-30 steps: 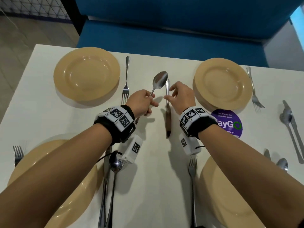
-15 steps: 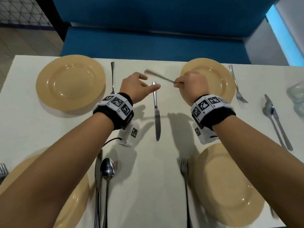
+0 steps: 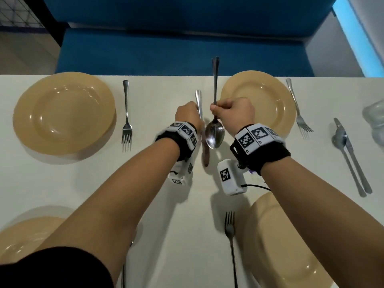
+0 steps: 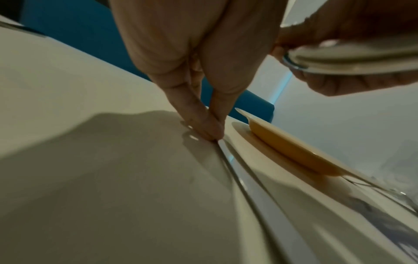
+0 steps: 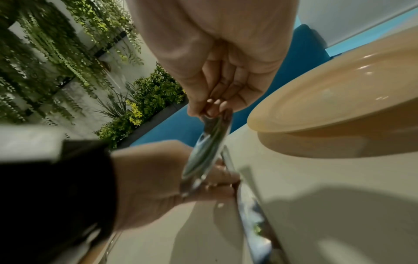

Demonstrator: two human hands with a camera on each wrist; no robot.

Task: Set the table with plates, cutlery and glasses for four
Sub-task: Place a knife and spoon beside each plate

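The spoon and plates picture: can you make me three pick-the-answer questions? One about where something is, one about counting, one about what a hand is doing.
1. Where is the held spoon?
A. left of the far right plate
B. on the blue bench
C. inside a glass

2. How many plates show in the head view?
A. two
B. four
C. six

3. What is the left hand doing?
A. waving in the air
B. holding a fork
C. touching the knife on the table

Answers: 1 A, the right hand holds it beside that plate. 2 B, two far, two near. 3 C, its fingertips pinch the knife.

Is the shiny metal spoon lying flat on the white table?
No, the right hand pinches the shiny metal spoon by its handle above the white table.
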